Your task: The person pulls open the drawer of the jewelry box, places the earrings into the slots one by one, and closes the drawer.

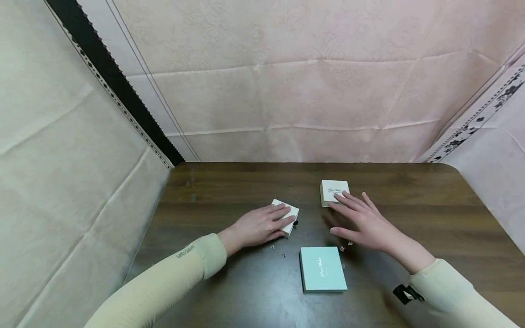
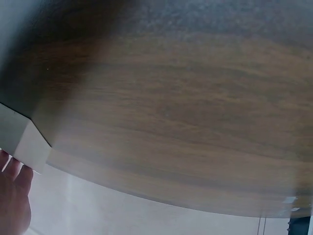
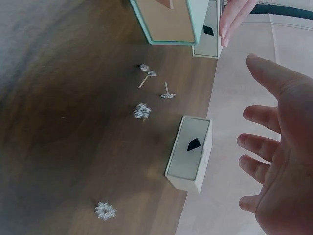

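turquoise box, white boxes, brown grained table

Across the table, left box under the left hand, right box farther back by the right hand, front box nearest, earrings lying to either side

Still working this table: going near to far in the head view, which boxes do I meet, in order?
Teal box → white box under the left hand → far white box.
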Demonstrator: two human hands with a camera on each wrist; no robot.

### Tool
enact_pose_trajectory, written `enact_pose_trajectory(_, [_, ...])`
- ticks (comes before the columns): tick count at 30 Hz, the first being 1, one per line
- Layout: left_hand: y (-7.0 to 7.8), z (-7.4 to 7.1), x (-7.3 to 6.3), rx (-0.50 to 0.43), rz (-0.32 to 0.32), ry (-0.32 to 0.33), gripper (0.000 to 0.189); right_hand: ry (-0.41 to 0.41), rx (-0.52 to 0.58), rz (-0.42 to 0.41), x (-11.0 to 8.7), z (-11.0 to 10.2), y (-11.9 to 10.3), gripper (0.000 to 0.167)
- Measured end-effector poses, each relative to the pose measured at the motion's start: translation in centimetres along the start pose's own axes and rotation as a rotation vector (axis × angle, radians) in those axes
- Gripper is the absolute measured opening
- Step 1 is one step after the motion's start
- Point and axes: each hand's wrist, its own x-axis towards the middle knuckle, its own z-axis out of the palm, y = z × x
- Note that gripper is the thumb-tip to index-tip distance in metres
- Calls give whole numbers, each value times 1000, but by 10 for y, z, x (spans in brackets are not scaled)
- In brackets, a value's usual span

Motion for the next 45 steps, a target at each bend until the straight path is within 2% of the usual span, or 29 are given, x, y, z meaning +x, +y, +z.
enact_pose_trajectory(13, [-10,1,-8,-27,-118,5,55,-37,-7,-35,23,-2,-9,67])
enact_pose_trajectory(19, [-14,2,-14,-47,-156,29,53,-70,-8,-48,34,-3,-13,65])
enact_pose_trajectory(27, [-17,3,-20,-10,-195,50,52,-100,-8,-47,45,-3,-19,66])
enact_pose_trajectory(36, [-17,6,-27,20,-259,38,54,-99,-1,-79,58,2,-22,63])
enact_pose_trajectory(45, [-13,8,-31,53,-301,56,54,-145,5,-82,80,8,-28,63])
